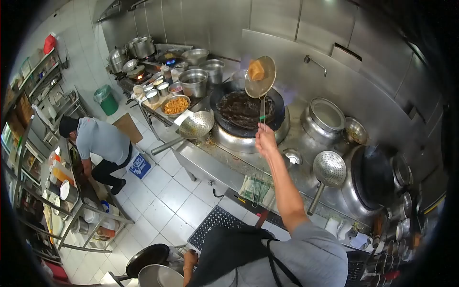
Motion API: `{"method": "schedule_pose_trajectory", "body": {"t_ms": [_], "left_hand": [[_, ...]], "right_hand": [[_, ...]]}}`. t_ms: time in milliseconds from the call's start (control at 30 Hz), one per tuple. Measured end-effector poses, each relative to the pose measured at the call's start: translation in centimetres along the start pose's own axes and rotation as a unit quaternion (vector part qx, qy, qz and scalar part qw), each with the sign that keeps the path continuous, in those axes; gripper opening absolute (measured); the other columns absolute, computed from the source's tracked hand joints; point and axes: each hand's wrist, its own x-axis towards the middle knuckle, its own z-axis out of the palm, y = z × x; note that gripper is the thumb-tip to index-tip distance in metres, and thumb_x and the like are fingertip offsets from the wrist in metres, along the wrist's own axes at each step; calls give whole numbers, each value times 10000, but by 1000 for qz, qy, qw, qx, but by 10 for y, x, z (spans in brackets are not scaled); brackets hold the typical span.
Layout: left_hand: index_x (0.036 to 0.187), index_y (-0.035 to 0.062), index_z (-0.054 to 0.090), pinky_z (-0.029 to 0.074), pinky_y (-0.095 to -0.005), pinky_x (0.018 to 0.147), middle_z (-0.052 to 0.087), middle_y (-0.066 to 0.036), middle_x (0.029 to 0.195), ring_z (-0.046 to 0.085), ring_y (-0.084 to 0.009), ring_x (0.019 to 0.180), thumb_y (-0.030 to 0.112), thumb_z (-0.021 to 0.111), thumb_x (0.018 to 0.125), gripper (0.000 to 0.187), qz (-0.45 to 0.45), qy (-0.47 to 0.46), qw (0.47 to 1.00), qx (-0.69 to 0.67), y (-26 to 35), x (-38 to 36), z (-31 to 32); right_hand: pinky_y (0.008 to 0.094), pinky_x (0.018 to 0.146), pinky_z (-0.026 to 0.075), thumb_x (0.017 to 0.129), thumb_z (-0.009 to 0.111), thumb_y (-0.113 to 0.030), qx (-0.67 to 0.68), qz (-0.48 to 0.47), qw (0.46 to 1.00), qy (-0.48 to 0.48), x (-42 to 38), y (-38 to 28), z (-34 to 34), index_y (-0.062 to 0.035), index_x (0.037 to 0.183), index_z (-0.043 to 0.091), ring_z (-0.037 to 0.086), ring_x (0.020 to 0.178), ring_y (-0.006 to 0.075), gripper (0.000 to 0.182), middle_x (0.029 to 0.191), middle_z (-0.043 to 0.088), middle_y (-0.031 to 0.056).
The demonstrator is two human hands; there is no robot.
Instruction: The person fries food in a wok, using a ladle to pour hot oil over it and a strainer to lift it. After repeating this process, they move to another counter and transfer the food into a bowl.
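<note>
My right hand [266, 139] is closed around the handle of a round mesh strainer [263, 85], raised over the far side of a black wok [217, 112]. A golden-orange piece of food [256, 70] shows at the strainer's mesh. Dark, bubbling liquid [244, 109] fills much of the wok. Low at the left, my left hand [190, 259] is beside a dark pan [148, 260] and a metal pot [160, 276]. Its fingers look curled near a thin metal part, but what they hold is not clear.
Left of the wok are a perforated ladle [197, 125], a bowl of orange food pieces [175, 105] and metal pots [193, 82]. To the right lie another perforated ladle [329, 169] and a second wok [375, 177]. A person [103, 148] bends at the left shelves.
</note>
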Motion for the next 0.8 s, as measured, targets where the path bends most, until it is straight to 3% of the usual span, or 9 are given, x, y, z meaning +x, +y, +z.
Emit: {"method": "schedule_pose_trajectory", "body": {"t_ms": [100,167,267,367,400,433,533,667,800], "left_hand": [[886,6,636,481,-368,759,629,-202,803,616,-327,809,148,575,695,246,-6,-13,999,-33,-17,3,10],[895,14,636,485,-366,752,632,-197,792,619,-323,797,146,570,695,248,-39,-19,998,-36,-9,0,6],[900,14,633,491,-363,738,633,-193,787,621,-315,788,148,567,697,252,-37,0,998,-56,-10,-3,8],[902,12,629,491,-360,725,633,-191,791,622,-310,790,153,563,704,253,-18,-3,997,-79,-17,0,14],[900,17,631,490,-360,723,633,-190,794,621,-310,791,154,567,705,247,-39,-18,996,-83,-13,0,13],[898,23,632,488,-360,720,633,-189,797,620,-309,792,155,571,706,242,-60,-34,994,-87,-10,-2,13],[885,40,641,485,-357,721,637,-176,793,621,-303,790,160,574,706,226,-57,-16,997,-51,-6,-12,19],[879,53,654,479,-348,735,647,-146,835,627,-275,808,210,612,720,227,-118,-46,987,-102,-11,-24,33],[900,53,654,476,-342,738,648,-143,862,628,-270,815,237,638,718,259,-92,-86,988,-90,-34,-28,48]], "right_hand": [[204,286,204,873,378,-43,170,85,978,-80,17,-12,-2,-44,988,441,286,363,65,132,586,376,2],[184,283,217,832,347,29,343,179,917,-94,23,-22,-7,19,1011,424,281,363,57,195,583,383,8],[179,282,228,826,325,42,415,243,872,-90,41,0,-22,41,1022,407,287,365,57,212,600,386,8],[178,281,217,823,318,46,357,224,903,-81,55,42,-22,37,1030,406,292,367,54,225,595,380,4],[191,298,205,882,349,-34,323,220,917,-74,54,48,-19,-12,965,401,275,367,63,101,573,346,5],[191,298,205,882,349,-34,322,222,917,-75,53,53,-17,-12,965,401,275,367,63,101,573,346,5],[225,304,199,880,417,-65,197,170,965,-41,45,68,-12,-65,786,411,266,368,67,94,554,339,1],[226,301,197,876,426,-84,137,139,981,3,37,70,-19,-69,825,440,257,363,68,54,560,362,8],[219,299,198,881,414,-78,130,125,984,10,35,64,-22,-56,854,444,263,363,65,46,567,365,9]]}}
